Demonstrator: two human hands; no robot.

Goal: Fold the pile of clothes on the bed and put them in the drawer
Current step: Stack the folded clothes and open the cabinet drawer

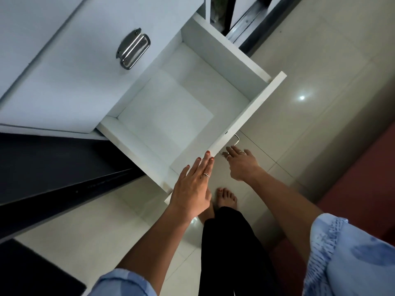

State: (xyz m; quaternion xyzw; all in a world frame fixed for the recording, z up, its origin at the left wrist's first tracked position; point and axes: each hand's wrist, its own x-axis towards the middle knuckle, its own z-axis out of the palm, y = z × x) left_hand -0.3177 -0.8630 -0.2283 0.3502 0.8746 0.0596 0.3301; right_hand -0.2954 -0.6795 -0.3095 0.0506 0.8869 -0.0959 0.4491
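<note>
I see the white drawer [241, 60] pulled fully out of the cabinet, directly ahead of both hands; its interior shows only a bare white bottom panel. The drawer's front panel [245, 124] runs diagonally just beyond my fingertips. My left hand [192, 186] is flat and released, fingers extended, with the fingertips [207, 154] touching the top edge of that front panel; it grasps nothing. My right hand [241, 165] is just beside it, on the outer side of the panel, fingers loosely spread and reaching the metal pull handle [235, 139]; I cannot tell whether they close around the handle. Rings show on fingers of both hands. Above the left hand, the closed upper drawer front [64, 71] carries a chrome handle [133, 48]. Below the hands, bare feet [227, 198] stand on glossy pale floor tiles [320, 71]. Light-blue sleeves [352, 257] cover both upper arms.
</note>
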